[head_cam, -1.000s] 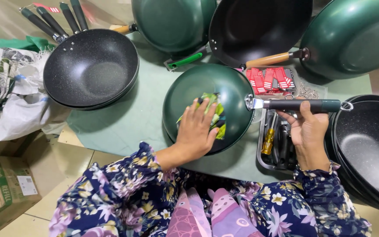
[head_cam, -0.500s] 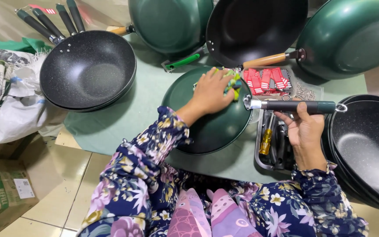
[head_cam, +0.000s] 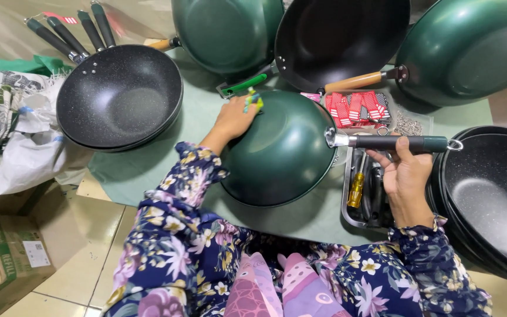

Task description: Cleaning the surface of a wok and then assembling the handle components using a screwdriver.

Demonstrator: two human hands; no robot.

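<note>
Right hand [head_cam: 407, 176] grips the green wok's [head_cam: 280, 149] dark handle [head_cam: 399, 142] mid-frame; left hand [head_cam: 236, 117] presses a yellow-green cloth [head_cam: 252, 101] against its rim.

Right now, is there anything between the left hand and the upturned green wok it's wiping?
Only the small green and yellow cloth, pressed under the left hand against the wok at its upper left edge. The right hand grips the wok's handle directly.

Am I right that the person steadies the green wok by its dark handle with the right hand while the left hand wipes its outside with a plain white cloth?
Not quite: the head view shows the cloth is yellow-green with blue, not plain white. The rest holds: the right hand holds the green wok by its dark handle, and the left hand presses the cloth against the wok's outside.
</note>
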